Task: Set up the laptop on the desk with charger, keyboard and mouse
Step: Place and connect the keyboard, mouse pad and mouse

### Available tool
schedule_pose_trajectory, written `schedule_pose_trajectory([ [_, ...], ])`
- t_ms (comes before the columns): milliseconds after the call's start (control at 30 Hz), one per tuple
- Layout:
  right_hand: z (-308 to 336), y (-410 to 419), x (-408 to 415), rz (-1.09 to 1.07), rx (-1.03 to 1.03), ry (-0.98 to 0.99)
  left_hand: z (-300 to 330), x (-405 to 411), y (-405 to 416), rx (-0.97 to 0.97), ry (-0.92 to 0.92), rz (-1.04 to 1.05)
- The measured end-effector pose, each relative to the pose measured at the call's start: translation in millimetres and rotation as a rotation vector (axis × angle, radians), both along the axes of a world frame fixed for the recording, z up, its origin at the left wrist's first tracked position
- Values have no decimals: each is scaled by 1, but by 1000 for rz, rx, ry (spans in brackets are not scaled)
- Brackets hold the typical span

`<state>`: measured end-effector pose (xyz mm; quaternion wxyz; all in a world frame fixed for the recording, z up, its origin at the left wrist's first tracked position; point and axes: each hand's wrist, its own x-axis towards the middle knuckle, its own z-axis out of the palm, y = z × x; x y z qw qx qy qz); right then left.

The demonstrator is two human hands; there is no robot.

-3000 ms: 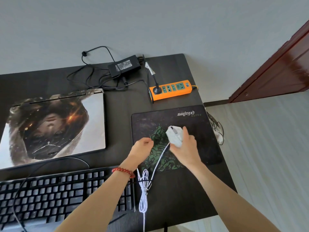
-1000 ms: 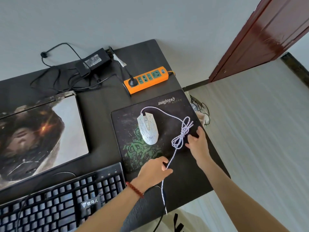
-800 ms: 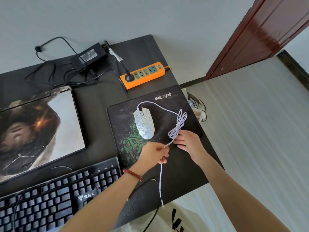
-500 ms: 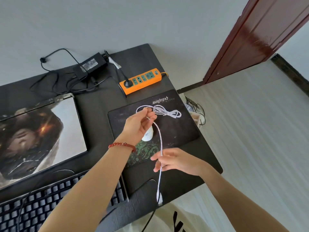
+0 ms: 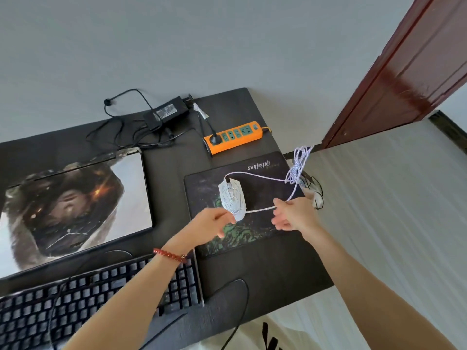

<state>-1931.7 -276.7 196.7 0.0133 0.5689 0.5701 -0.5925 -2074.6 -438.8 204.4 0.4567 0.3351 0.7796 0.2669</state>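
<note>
Head view: pad (image 5: 262, 233) logo is showing upside down, unreadable; charger (image 5: 165, 112) label is too small to read. Laptop (image 5: 75, 203) is lying closed, cut off at left; keyboard (image 5: 101, 294) is cut off at bottom. Mouse (image 5: 232, 199) is sitting on the pad. Your right hand (image 5: 293, 215) is pinching the white cable (image 5: 297, 168), its bundle hanging raised. Your left hand (image 5: 212, 223) is curling at the mouse's rear; can't tell if it's gripping. Strip (image 5: 233, 136) is holding one plug.
</note>
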Motion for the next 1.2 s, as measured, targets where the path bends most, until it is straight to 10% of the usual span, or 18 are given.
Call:
schedule_pose_trajectory([
  [100, 7, -11, -9, 486, 335, -289, 8, -23, -10, 37, 273, 10],
  [233, 25, -39, -49, 583, 873, 138, 25, -46, -21, 103, 273, -53],
  [433, 26, -70, -109, 859, 233, 273, 37, -78, -42, 474, -142, 584],
  [567, 22, -79, -150, 706, 450, 392, 21, -105, -53, 556, -329, 852],
  [767, -11, -81, -214, 927, 841, -22, -37, -155, -83, 9, 403, 735],
  [1200, -85, -113, -267, 877, 644, 121, -111, -186, -79, -160, 809, 542],
])
